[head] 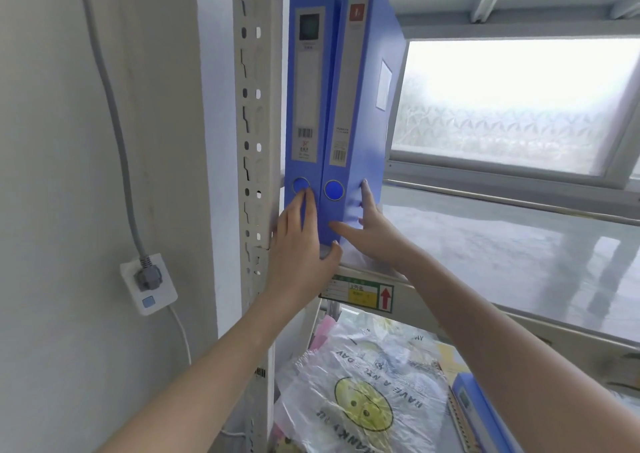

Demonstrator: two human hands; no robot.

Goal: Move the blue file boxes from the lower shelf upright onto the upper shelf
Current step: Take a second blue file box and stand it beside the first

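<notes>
Two blue file boxes stand upright at the left end of the upper shelf (502,255). The left box (306,89) is against the shelf post. The right box (360,106) leans slightly against it. My left hand (299,245) lies flat on the left box's spine, thumb under the right box's bottom corner. My right hand (372,231) grips the right box at its lower end, thumb on the spine and fingers on its right side. Another blue file box (485,414) lies on the lower shelf at the bottom right, partly hidden by my right arm.
A perforated metal post (251,141) stands left of the boxes. A wall socket with a grey cable (149,281) is further left. A clear smiley-face plastic bag (363,400) and papers lie on the lower shelf. A frosted window (512,106) is behind the upper shelf.
</notes>
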